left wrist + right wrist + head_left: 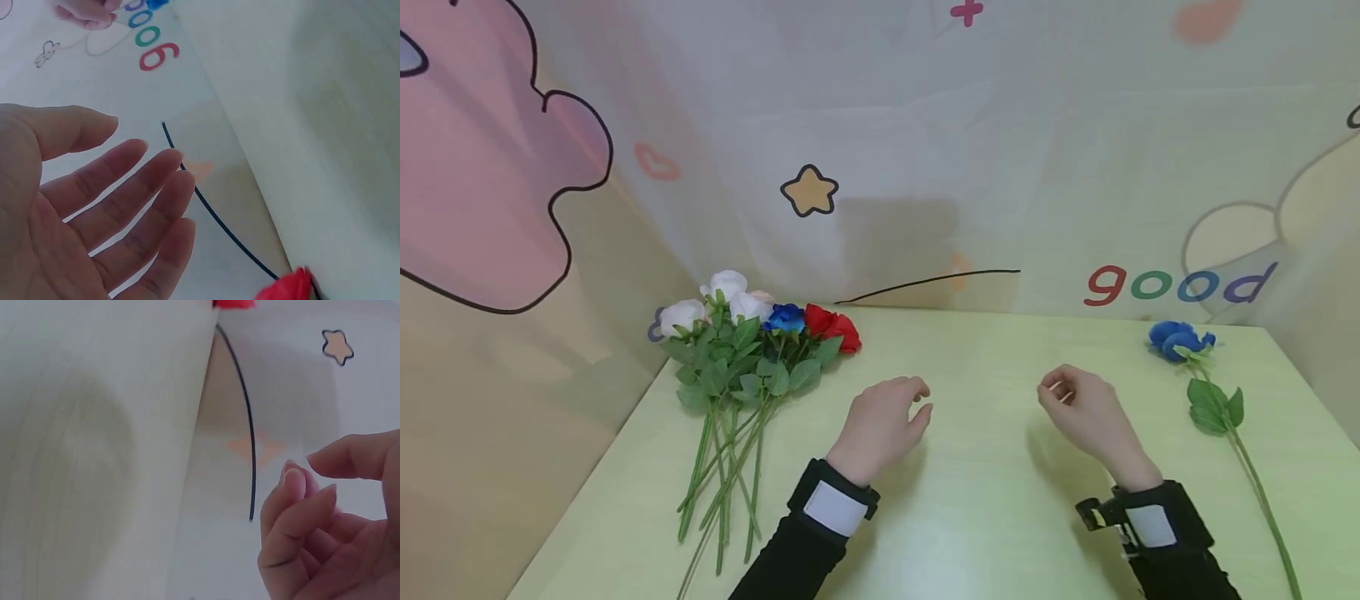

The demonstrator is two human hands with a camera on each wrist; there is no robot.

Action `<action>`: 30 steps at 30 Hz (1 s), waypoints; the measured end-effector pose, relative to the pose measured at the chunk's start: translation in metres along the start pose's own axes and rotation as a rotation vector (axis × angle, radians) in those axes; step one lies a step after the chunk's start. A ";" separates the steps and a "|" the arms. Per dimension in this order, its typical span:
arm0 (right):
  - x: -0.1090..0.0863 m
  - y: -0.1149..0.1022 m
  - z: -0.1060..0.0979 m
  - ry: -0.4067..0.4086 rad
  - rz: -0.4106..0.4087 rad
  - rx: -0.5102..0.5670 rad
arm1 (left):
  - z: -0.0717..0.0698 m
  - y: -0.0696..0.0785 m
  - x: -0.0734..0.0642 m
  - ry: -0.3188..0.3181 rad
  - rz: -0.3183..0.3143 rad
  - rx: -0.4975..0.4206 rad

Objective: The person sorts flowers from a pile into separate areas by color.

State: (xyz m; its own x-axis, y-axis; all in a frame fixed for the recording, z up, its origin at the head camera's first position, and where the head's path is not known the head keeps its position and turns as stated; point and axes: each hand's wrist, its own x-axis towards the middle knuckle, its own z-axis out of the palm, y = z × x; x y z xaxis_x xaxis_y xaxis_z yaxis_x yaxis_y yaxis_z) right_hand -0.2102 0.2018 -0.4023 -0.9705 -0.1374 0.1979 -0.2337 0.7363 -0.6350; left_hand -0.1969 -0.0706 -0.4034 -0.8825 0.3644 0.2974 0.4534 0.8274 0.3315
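My left hand (883, 421) hovers over the middle of the table, holding nothing; the left wrist view shows its fingers (134, 206) relaxed and slightly spread. To its left lies a bunch of artificial roses: white roses (681, 317), a blue rose (786, 317) and red roses (835, 327), with green leaves and long stems. My right hand (1093, 412) is also above the table, its fingers loosely curled around nothing, as the right wrist view shows. A single blue rose (1180, 342) with a long green stem (1262, 492) lies to the right of that hand.
The pale yellow table (970, 500) backs onto a white printed cloth (895, 133) with a star and the word "good". More cloth rises at both sides. Black straps with white patches wrap both wrists (835, 508).
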 end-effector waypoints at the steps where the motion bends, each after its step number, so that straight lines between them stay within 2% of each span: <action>1: 0.002 -0.006 0.008 0.000 -0.003 0.028 | -0.001 -0.005 -0.003 0.008 -0.007 0.006; 8: 0.015 -0.040 0.057 -0.027 -0.040 0.202 | -0.015 -0.041 -0.025 0.034 -0.082 0.047; 17: 0.022 -0.089 0.105 -0.094 -0.047 0.404 | -0.044 -0.089 -0.063 0.079 -0.255 0.118; 20: 0.023 -0.105 0.117 -0.135 -0.039 0.475 | -0.055 -0.103 -0.078 0.090 -0.315 0.132; 24: 0.023 -0.123 0.133 -0.193 -0.027 0.579 | -0.068 -0.117 -0.094 0.121 -0.362 0.155; 30: 0.021 -0.143 0.157 -0.322 -0.002 0.722 | -0.082 -0.135 -0.112 0.085 -0.474 0.184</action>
State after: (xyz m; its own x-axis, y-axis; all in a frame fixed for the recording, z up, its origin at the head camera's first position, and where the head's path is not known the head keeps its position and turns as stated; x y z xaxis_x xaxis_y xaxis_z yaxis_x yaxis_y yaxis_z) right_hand -0.2066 -0.0108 -0.4247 -0.9135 -0.4046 0.0434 -0.1084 0.1390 -0.9843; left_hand -0.1489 -0.2581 -0.4080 -0.9691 -0.0982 0.2265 -0.0300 0.9574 0.2871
